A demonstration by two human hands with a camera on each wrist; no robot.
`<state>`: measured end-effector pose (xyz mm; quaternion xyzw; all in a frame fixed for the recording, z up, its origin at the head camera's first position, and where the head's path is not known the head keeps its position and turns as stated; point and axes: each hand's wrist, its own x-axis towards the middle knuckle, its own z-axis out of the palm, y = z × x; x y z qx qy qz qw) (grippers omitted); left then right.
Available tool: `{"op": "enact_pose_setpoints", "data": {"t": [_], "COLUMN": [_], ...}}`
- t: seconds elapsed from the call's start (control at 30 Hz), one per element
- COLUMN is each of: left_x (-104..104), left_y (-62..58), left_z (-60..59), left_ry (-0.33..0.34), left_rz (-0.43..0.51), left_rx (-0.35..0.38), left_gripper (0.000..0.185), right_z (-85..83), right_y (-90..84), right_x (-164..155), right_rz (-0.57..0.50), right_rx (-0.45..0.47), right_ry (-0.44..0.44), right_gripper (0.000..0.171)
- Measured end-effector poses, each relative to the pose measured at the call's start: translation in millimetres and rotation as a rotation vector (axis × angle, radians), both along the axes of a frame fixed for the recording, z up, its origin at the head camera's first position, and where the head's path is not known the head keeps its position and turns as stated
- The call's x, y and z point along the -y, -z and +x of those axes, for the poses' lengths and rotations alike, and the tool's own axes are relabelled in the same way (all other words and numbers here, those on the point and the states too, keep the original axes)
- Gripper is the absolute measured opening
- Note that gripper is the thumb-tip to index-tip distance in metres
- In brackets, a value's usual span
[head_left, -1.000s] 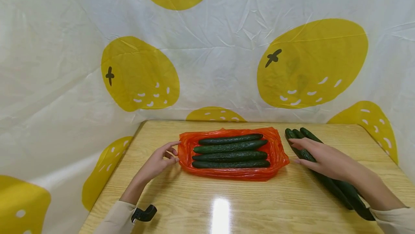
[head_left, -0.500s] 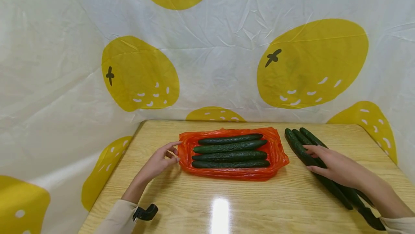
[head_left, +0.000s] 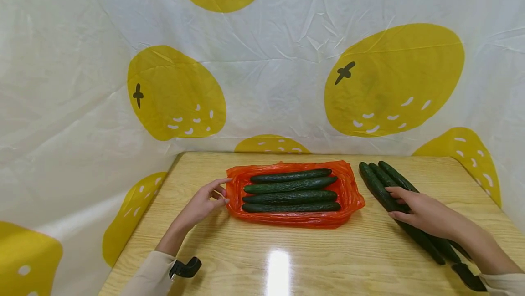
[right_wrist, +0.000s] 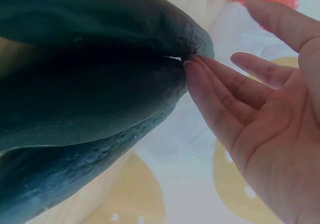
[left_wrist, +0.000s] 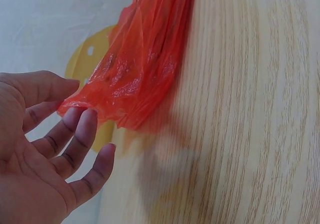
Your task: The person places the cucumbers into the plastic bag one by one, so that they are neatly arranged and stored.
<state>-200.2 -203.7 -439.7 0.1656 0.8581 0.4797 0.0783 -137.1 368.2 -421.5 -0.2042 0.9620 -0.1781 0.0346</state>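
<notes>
Several long dark green cucumbers (head_left: pixel 291 197) lie side by side in a tray-like spread of red plastic bag (head_left: pixel 350 196). My left hand (head_left: pixel 205 202) is at the bag's left end, fingers loosely bent. In the left wrist view, its fingertips (left_wrist: pixel 89 118) are right at the bag's crumpled edge, with the thumb apart from them. On the right, three more cucumbers (head_left: pixel 373 182) lie slanted together. Over their middle hovers my right hand (head_left: pixel 426 211), partly covering them. The right wrist view has its straight fingers (right_wrist: pixel 205 91) overlapping the cucumber ends, thumb spread wide.
Both hands work over a light wooden table (head_left: pixel 229 259) with a bright reflection near its front. A white cloth (head_left: pixel 279 95) with yellow fruit prints hangs behind and along the left. A black wrist device (head_left: pixel 185 268) sits at the left sleeve.
My right hand has drawn back to the right, away from the bag's right end, and now is over the three cucumbers. My left hand and the bag have stayed put.
</notes>
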Motion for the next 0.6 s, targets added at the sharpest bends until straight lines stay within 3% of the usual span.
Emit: {"op": "enact_pose_setpoints", "data": {"t": [0.23,0.6], "left_x": [-0.1,-0.8], "left_y": [1.0,1.0], "left_z": [-1.0,-1.9], "left_ry": [-0.007,0.001], "left_rz": [0.003,0.017], "left_rx": [0.002,-0.019], "left_gripper": [0.057,0.057], "right_z": [-8.2,-12.9], "right_y": [-1.2,2.6], "right_x": [3.1,4.6], "right_rz": [0.018,0.098], "right_rx": [0.036,-0.075], "right_ry": [-0.025,-0.070], "right_gripper": [0.067,0.064]}}
